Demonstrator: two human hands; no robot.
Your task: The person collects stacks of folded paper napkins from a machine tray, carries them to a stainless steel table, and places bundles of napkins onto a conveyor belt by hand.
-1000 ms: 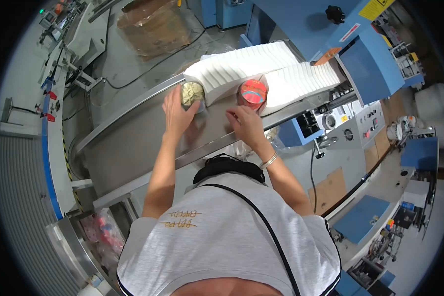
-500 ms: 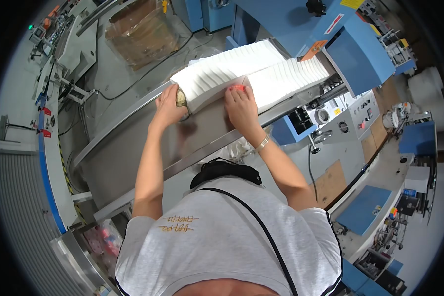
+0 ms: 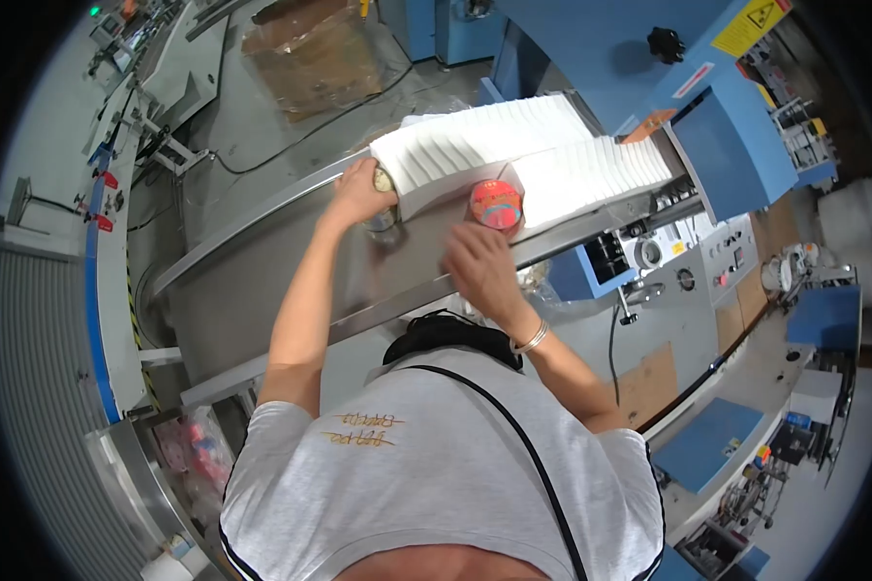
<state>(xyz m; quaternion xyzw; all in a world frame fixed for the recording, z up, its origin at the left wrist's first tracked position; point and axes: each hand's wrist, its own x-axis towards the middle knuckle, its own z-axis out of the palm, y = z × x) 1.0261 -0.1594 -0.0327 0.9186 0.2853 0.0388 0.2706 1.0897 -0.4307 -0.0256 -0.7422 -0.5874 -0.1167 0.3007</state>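
Observation:
My left hand (image 3: 360, 196) is closed around a small round can (image 3: 385, 181) with a pale yellowish patterned top. The can stands against the left end of a row of white paper sheets (image 3: 475, 136); its lower side is partly covered by my fingers. A round red tin (image 3: 497, 205) with a blue and pink print on its lid sits in the notch where the back row meets a nearer row of white sheets (image 3: 591, 179). My right hand (image 3: 480, 269) is just in front of the tin, apart from it, slightly blurred, with nothing visible in its fingers.
Both sheet rows lie on a metal trough (image 3: 262, 276) with raised rails. At its right end stands a blue machine (image 3: 731, 126) with an orange tab (image 3: 647, 126). A control panel (image 3: 731, 247) is below it. A plastic-lined cardboard box (image 3: 310, 58) stands on the floor behind.
My right hand has let go of the red tin and drawn back toward me, uncovering its lid. My left hand stays on the can. The whole view has shifted slightly.

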